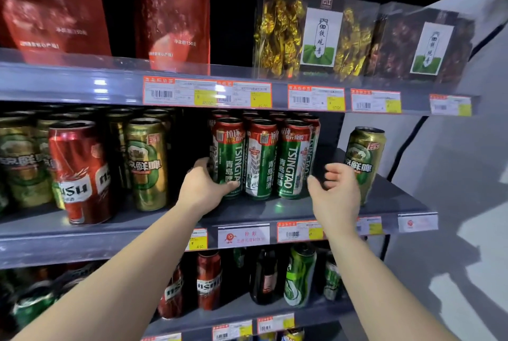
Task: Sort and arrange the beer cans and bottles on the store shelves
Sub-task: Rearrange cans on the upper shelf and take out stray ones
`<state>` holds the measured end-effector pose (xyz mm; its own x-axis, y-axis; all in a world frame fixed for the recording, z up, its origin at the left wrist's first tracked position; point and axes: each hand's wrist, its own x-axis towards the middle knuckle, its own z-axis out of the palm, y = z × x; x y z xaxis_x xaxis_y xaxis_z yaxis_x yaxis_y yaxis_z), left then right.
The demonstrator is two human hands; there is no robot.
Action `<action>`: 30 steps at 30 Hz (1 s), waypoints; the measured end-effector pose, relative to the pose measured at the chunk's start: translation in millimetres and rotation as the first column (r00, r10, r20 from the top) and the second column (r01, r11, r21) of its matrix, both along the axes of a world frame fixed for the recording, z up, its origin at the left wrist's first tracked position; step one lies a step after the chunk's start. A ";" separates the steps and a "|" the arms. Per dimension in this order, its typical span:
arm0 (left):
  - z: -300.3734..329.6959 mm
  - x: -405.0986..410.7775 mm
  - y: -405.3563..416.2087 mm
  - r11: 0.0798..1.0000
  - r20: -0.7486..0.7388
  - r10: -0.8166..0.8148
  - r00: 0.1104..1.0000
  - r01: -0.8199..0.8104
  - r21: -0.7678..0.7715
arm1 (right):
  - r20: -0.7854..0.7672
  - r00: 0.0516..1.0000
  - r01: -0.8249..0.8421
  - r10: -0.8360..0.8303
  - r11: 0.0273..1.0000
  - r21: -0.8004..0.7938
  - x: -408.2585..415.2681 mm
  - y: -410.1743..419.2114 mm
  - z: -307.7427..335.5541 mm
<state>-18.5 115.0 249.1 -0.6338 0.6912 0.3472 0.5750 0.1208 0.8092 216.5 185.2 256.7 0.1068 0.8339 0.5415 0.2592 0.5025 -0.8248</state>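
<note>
On the middle shelf (275, 211), a stray red can (79, 173) is standing forward among the gold-green cans (145, 162) at left, while the left hand (206, 185) is wrapping its fingers round the leftmost green Tsingtao can (229, 156) in the front row. The right hand (334, 189) is hovering loose-fingered, holding nothing, between that row and a lone gold-green can (364, 159) — apparently squaring up the Tsingtao block. Next, I judge, the smooth, glossy metal cylinders are needing a gentle squeeze together — they slide and tip easily.
</note>
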 end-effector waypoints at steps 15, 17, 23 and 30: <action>1.9 34.0 -14.5 0.975 0.003 0.116 0.993 -0.115 0.192 | 0.244 0.962 0.176 -0.122 0.961 -0.212 64.7 58.3 -11.3; 2.9 38.9 -22.4 0.972 -0.016 0.104 0.994 -0.099 0.213 | 0.106 0.992 0.082 -0.065 0.984 -0.161 60.5 43.1 -12.2; 15.8 51.3 -60.1 0.937 0.131 -0.293 0.947 0.258 0.235 | 0.128 0.954 -0.274 0.272 0.962 -0.004 7.2 -44.1 -4.1; 22.7 2.2 -132.1 0.939 0.057 -0.326 0.944 0.316 0.138 | 0.210 0.773 -0.601 0.599 0.797 -0.062 -99.9 -126.5 -14.2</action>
<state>-16.3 -17.1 271.8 -0.4143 0.8163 0.4025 0.5006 -0.1649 0.8498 116.6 58.8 242.5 -0.5295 0.6861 0.4989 0.0668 0.6200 -0.7818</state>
